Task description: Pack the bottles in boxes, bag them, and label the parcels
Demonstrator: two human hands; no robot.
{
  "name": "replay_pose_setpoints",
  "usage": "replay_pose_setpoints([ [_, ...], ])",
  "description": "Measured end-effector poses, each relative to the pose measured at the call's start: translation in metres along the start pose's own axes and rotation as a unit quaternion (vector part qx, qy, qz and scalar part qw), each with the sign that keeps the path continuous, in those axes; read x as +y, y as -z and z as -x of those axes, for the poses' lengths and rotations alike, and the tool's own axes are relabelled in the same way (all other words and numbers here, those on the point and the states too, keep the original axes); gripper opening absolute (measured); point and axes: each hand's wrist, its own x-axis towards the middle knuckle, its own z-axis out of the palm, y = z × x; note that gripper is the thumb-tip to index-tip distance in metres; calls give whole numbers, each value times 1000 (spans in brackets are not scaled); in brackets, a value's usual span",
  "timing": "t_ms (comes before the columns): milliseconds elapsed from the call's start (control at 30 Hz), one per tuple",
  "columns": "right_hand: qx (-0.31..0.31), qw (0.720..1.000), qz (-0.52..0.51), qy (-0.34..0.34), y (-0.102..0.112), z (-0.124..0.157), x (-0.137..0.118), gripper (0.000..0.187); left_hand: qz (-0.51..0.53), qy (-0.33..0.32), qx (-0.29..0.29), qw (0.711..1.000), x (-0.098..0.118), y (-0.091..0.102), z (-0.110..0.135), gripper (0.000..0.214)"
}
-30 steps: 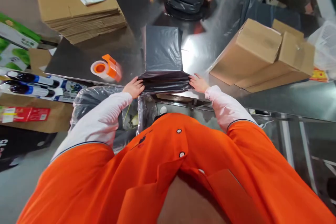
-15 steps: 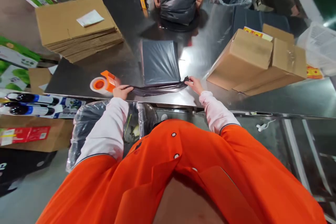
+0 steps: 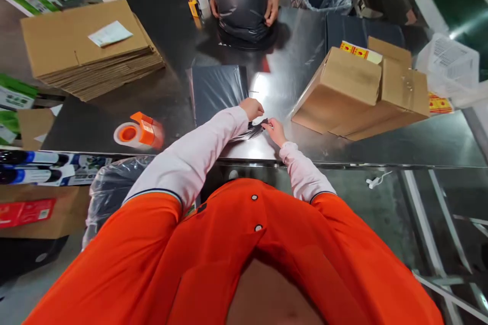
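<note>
A flat packet in a dark plastic bag lies on the metal table in front of me. My right hand pinches the gathered loose end of the bag at its near right corner. Just above and to the left, my left hand reaches across the packet with fingers drawn together. What those fingers hold, if anything, is hidden. My left forearm covers the packet's near left part. An orange tape dispenser with a roll of clear tape rests to the left, near the table's front edge.
Flattened cardboard boxes are stacked at the left, and cardboard boxes stand at the right. Across the table, a person's hands hold a large black bag beside a yellow tape dispenser. A lined bin stands below the front edge.
My left hand has left the bag's left end and crossed rightward to beside my right hand. My right hand keeps its pinch on the bag's right end. The view has shifted slightly.
</note>
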Motion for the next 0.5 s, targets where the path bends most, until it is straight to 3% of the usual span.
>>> replay_pose_setpoints([
  [67, 6, 1000, -3, -10, -2, -1, 0, 25, -10, 5, -52, 999, 15, -9, -22, 21],
  [167, 15, 1000, -8, -23, -5, -3, 1, 30, -39, 30, -87, 995, 20, -19, -32, 14],
  [300, 22, 999, -13, -26, -6, -5, 1, 30, -52, 56, -50, 996, 19, -28, -25, 21],
  [500, 24, 999, -5, -23, -5, -10, -3, 26, 9, 117, 18, 993, 22, -40, -23, 31],
])
